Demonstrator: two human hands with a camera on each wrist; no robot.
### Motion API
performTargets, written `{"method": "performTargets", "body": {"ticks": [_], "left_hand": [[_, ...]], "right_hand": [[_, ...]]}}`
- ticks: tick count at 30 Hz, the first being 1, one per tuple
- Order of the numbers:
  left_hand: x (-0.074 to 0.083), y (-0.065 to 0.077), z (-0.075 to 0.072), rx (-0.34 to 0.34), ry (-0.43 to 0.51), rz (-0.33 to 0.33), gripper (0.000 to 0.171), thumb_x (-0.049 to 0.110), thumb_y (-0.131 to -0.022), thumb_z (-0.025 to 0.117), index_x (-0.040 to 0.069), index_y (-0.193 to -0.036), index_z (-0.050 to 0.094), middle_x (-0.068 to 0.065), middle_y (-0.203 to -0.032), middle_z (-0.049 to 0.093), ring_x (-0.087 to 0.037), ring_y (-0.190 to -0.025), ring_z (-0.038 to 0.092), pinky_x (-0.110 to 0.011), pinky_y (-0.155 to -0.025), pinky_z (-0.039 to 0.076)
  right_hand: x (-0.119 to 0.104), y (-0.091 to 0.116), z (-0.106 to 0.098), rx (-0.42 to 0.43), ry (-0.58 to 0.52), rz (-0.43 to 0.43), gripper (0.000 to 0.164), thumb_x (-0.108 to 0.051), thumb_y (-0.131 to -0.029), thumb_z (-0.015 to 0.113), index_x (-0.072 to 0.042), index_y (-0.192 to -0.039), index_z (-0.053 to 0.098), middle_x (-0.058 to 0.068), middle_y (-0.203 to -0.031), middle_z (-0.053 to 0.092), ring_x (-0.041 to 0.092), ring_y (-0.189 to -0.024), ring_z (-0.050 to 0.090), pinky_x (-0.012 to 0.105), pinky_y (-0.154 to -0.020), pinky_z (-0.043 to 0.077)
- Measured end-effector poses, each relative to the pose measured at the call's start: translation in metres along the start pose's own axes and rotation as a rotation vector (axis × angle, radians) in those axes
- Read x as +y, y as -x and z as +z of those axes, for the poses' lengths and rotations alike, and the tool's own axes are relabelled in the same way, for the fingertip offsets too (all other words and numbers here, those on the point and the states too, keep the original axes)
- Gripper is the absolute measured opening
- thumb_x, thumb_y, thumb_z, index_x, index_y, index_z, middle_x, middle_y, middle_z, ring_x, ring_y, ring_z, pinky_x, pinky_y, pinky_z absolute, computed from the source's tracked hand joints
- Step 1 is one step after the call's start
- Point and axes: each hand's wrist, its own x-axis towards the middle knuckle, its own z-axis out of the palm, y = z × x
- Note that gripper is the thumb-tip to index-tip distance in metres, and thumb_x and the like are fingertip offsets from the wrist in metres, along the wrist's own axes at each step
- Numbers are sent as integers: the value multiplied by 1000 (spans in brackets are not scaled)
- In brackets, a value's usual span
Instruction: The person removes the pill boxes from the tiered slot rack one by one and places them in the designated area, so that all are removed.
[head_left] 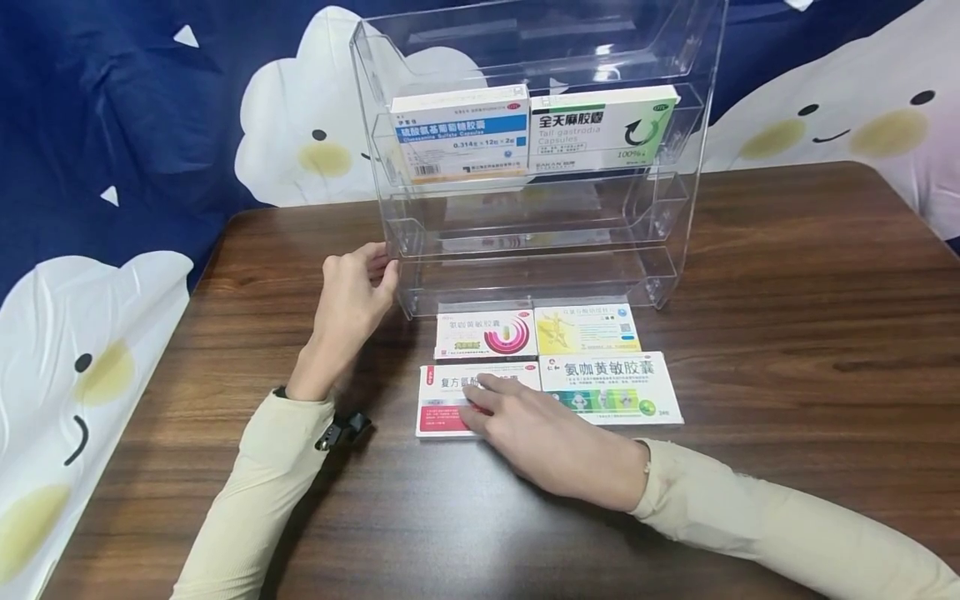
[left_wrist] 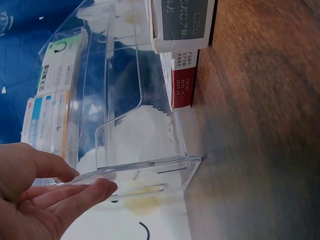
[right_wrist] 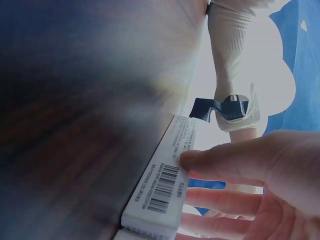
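My left hand (head_left: 356,292) pinches the left side panel of a clear plastic display rack (head_left: 540,271); in the left wrist view the thumb and fingers lie on either side of that panel. My right hand (head_left: 551,437) rests on a red-and-white medicine box (head_left: 442,421) lying flat on the table. In the right wrist view its thumb touches the upper edge of the barcoded side (right_wrist: 162,187), with the fingers extended over the top. To the right of this box lies a white-and-green medicine box (head_left: 611,375), partly behind the hand.
Between these boxes and the rack lie a pink-ringed box (head_left: 468,325) and a yellow-and-white box (head_left: 588,329). An upper tier holds a blue-and-white box (head_left: 461,146) and a green-and-white box (head_left: 592,137). The wooden table (head_left: 795,358) meets a blue cloud-patterned cloth (head_left: 142,167).
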Motion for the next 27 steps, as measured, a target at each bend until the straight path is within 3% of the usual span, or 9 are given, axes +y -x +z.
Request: {"method": "performTargets", "body": {"ticks": [27], "left_hand": [[-2,0,1,6,3,6,26,-2,-89,57,-18,-109,63,-30,-102,67,-36,-93,69,-42,-81,58]], "right_hand": [[9,-3,2,39,-58,9,30,1,-86,64,-5,-114,68,15,-122,64,32,-118,57,43,-97,50]]}}
